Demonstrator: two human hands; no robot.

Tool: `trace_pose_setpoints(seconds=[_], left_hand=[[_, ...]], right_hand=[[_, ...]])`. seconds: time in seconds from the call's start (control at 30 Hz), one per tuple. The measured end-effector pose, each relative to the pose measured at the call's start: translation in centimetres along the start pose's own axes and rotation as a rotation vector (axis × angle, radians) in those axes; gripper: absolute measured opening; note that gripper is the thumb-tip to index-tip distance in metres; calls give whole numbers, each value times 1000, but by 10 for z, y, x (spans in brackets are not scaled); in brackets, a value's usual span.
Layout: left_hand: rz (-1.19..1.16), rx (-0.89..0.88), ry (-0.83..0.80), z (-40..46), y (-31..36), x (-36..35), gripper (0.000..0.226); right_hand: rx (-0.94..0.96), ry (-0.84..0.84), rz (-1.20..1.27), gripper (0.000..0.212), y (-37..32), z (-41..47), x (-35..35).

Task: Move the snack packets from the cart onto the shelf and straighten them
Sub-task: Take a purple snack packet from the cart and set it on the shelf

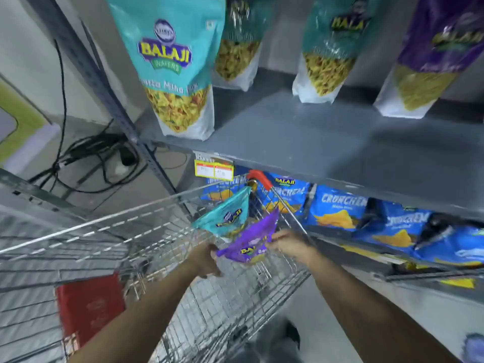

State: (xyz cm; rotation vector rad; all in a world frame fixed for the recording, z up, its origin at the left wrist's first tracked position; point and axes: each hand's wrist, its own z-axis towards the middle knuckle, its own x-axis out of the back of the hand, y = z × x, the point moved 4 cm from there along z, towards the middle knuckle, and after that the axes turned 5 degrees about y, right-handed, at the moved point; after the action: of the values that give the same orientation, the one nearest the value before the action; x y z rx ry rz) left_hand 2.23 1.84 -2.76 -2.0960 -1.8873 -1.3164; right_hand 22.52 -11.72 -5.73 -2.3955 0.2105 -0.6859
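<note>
Both hands are down in the cart (146,231), and the purple packet (248,242) is stretched between them: the left hand (207,260) has its fingers closed on the lower corner, the right hand (288,243) pinches the opposite edge. A teal packet (227,216) lies just behind it (next in line, probably). Lift it clear of the wire rim, keep it upright, and stand it beside the purple bag (429,61) on the shelf (301,137).
</note>
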Motion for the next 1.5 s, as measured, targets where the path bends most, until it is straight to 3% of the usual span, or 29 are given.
trace_pose_setpoints(seconds=[0.07, 0.13, 0.23, 0.4, 0.43, 0.47, 0.5, 0.57, 0.6, 0.73, 0.87, 1.0, 1.07, 1.17, 1.2, 1.27, 1.4, 1.5], left_hand=[[-243, -51, -12, 9, -2, -21, 59], [-360, -132, 114, 14, -3, -35, 47], [-560, -83, 283, 16, 0, -51, 35], [-700, -17, 421, 20, 5, -45, 13], [-718, -20, 420, 22, 4, -39, 7], [-716, -10, 424, 23, 3, -30, 8], [-696, -19, 441, 23, 4, -20, 23], [-680, -110, 459, 14, 17, 9, 50], [-677, -174, 467, 6, 28, 26, 51], [-656, -397, 540, -38, 98, 88, 36], [-694, -641, 489, -87, 194, 128, 18], [-660, -815, 448, -106, 287, 143, 58], [-653, -885, 450, -105, 331, 144, 62], [-602, -928, 418, -93, 397, 134, 26], [-574, -936, 417, -87, 419, 128, 25], [-523, -930, 415, -67, 455, 117, 34], [-430, -876, 380, -18, 503, 95, 73], [-417, -841, 390, -5, 530, 78, 50]], right_hand=[[10, 123, 120, 24, 7, 20, -3], [46, 216, 152, 38, 8, 25, -8], [125, 126, 174, 52, 4, 22, -18], [258, 140, 140, 16, -16, 18, -5], [269, 147, 162, 23, -20, 14, -1], [296, 147, 181, 30, -25, 7, 4], [312, 135, 221, 32, -27, 3, 9], [384, 130, 318, 22, -40, -20, 23], [438, 138, 371, 16, -50, -35, 31], [617, 223, 594, 21, -99, -96, 84], [774, 275, 741, 25, -139, -155, 163], [894, 380, 778, 23, -154, -194, 247], [930, 439, 778, 22, -153, -203, 287], [951, 521, 769, 20, -145, -204, 346], [945, 538, 765, 20, -142, -203, 364], [894, 579, 751, 18, -132, -190, 398], [743, 673, 647, 12, -104, -157, 452], [641, 733, 574, 33, -87, -137, 477]])
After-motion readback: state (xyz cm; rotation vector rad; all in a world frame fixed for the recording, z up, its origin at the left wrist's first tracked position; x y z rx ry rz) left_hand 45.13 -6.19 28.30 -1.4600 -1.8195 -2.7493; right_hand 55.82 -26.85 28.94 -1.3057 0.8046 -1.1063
